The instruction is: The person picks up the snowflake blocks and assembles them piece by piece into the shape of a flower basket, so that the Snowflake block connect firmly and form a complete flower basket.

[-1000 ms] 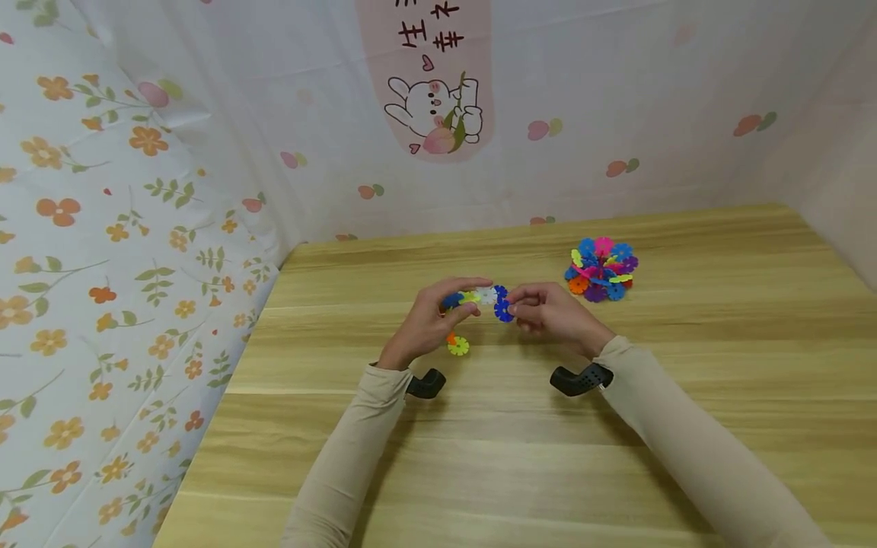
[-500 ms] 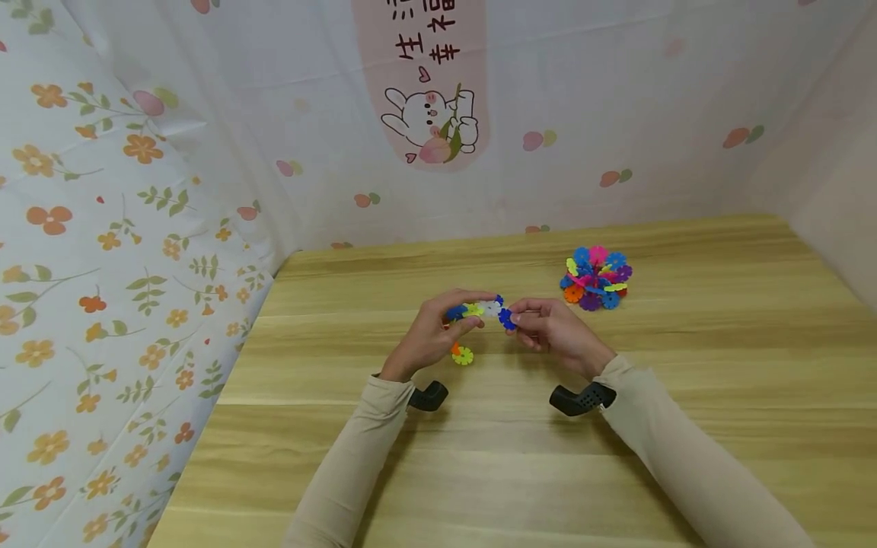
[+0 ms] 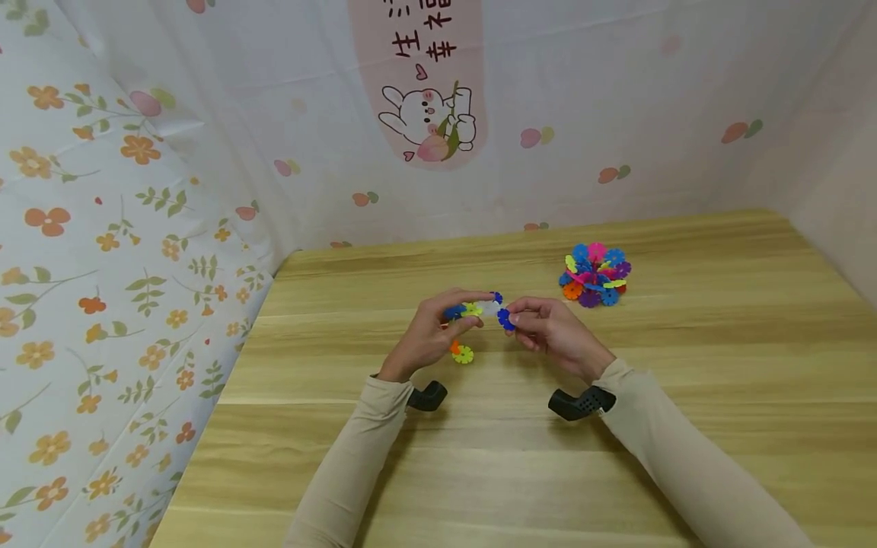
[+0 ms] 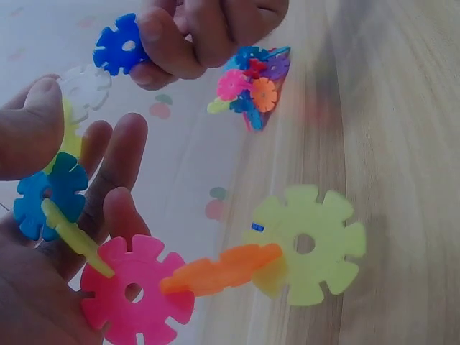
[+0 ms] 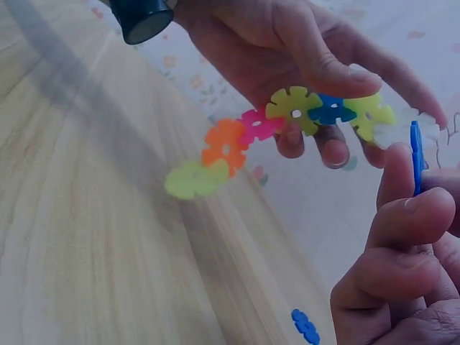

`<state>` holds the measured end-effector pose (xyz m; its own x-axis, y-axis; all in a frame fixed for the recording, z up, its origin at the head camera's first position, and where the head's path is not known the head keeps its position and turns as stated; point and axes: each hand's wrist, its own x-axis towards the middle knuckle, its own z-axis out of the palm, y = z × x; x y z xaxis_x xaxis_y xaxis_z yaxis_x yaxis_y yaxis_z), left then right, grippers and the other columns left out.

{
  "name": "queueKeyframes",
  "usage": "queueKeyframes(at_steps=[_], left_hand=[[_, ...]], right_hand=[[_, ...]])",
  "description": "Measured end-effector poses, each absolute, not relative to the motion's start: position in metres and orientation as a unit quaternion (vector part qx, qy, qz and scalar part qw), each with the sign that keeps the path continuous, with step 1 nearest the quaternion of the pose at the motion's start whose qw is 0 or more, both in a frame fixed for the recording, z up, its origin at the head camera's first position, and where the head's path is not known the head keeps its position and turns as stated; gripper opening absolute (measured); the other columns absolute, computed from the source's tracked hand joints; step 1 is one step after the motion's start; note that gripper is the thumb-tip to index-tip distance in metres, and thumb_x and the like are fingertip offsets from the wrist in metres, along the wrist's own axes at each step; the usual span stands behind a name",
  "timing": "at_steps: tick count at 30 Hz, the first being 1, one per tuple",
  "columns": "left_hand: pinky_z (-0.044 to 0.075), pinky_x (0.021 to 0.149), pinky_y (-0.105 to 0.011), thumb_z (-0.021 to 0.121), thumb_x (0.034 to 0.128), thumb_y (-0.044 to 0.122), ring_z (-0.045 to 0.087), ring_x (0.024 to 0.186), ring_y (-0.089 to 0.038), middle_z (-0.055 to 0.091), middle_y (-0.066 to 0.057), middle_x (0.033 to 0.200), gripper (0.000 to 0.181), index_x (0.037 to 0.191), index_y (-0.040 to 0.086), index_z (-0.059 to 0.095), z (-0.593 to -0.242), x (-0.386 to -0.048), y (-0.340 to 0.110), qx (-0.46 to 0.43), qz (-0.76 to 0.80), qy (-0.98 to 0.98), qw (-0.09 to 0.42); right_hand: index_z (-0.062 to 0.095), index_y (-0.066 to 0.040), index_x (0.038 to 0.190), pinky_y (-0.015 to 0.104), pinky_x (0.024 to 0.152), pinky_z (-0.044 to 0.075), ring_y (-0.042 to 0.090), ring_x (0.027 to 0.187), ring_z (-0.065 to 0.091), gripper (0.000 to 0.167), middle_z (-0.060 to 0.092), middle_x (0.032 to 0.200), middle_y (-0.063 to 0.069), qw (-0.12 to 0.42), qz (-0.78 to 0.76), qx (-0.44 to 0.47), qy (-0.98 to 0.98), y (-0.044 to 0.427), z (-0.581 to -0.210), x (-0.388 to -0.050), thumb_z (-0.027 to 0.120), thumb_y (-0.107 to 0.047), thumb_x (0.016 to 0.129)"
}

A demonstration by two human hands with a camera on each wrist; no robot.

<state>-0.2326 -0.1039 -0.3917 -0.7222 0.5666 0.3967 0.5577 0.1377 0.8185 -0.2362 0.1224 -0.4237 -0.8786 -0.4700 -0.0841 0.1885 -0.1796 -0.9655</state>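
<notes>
My left hand [image 3: 435,335] holds a chain of interlocked snowflake disc pieces between thumb and fingers. In the left wrist view a yellow disc [image 4: 330,244] hangs at its free end, followed by an orange disc [image 4: 223,269], a pink disc [image 4: 144,316], further yellow and blue ones and a white disc [image 4: 90,90] by the thumb. My right hand [image 3: 555,335] pinches a dark blue disc [image 4: 118,47] close to the white end; whether they touch cannot be told. Beyond my left fingertips shows another dark blue disc [image 3: 498,297], partly hidden.
A ball-shaped cluster of colourful discs [image 3: 594,275] stands on the wooden table [image 3: 479,472], behind and right of my right hand. Patterned cloth [image 3: 582,99] hangs behind the table and along its left side. Black wrist mounts [image 3: 578,403] jut from the sleeves.
Both hands have come slightly nearer to me and to the right, with the chain and the pinched dark blue disc. The head view has shifted a little. The cluster stays where it was.
</notes>
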Motion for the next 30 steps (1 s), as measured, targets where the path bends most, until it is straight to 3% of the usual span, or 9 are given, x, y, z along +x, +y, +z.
queueKeyframes(at_steps=[3,9,14,21,27,30], left_hand=[[0.052,0.067,-0.04,0.055,0.0894,-0.004,0.063,0.087,-0.026,0.058,-0.012,0.114,0.037,0.126,0.003,0.057,-0.4,-0.238,-0.104,0.376,0.547,0.747,0.003],[0.047,0.054,-0.036,0.055,0.0908,0.0,0.063,0.089,-0.026,0.057,-0.01,0.114,0.037,0.127,0.008,0.057,-0.408,-0.244,-0.108,0.378,0.556,0.74,0.008],[0.051,0.063,-0.044,0.054,0.0904,-0.002,0.064,0.089,-0.02,0.057,-0.008,0.116,0.037,0.126,0.007,0.057,-0.405,-0.242,-0.108,0.382,0.556,0.738,0.014],[0.036,0.045,-0.029,0.05,0.0913,-0.007,0.06,0.092,-0.041,0.056,-0.015,0.117,0.034,0.124,-0.003,0.055,-0.39,-0.235,-0.111,0.378,0.58,0.721,0.038],[0.04,0.048,-0.04,0.051,0.0908,-0.008,0.062,0.095,-0.03,0.055,-0.016,0.118,0.033,0.123,-0.004,0.056,-0.382,-0.231,-0.111,0.374,0.582,0.721,0.038],[0.049,0.059,-0.041,0.051,0.0896,-0.011,0.062,0.094,-0.027,0.055,-0.018,0.118,0.033,0.122,-0.006,0.055,-0.382,-0.231,-0.11,0.381,0.582,0.718,0.034]], right_hand=[[0.053,0.005,0.107,0.022,0.048,0.038,0.012,0.054,0.046,0.021,0.061,0.081,0.008,0.212,-0.759,-0.116,0.605,0.122,-0.422,-0.235,0.052,-0.014,0.096],[0.053,0.005,0.106,0.023,0.047,0.038,0.013,0.053,0.047,0.021,0.062,0.081,0.01,0.195,-0.762,-0.125,0.604,0.12,-0.424,-0.234,0.053,-0.014,0.096],[0.054,0.004,0.105,0.022,0.047,0.037,0.013,0.053,0.047,0.02,0.062,0.082,0.014,0.185,-0.76,-0.126,0.611,0.119,-0.423,-0.232,0.053,-0.013,0.095],[0.053,0.006,0.105,0.026,0.046,0.038,0.015,0.052,0.046,0.019,0.063,0.08,0.018,0.11,-0.726,-0.143,0.664,0.115,-0.415,-0.224,0.055,-0.009,0.094],[0.053,0.006,0.105,0.027,0.047,0.042,0.015,0.052,0.047,0.018,0.065,0.08,0.015,0.093,-0.736,-0.129,0.659,0.113,-0.414,-0.222,0.054,-0.009,0.095],[0.053,0.005,0.105,0.026,0.047,0.043,0.015,0.052,0.049,0.019,0.065,0.08,0.016,0.099,-0.74,-0.123,0.654,0.114,-0.417,-0.224,0.054,-0.01,0.095]])
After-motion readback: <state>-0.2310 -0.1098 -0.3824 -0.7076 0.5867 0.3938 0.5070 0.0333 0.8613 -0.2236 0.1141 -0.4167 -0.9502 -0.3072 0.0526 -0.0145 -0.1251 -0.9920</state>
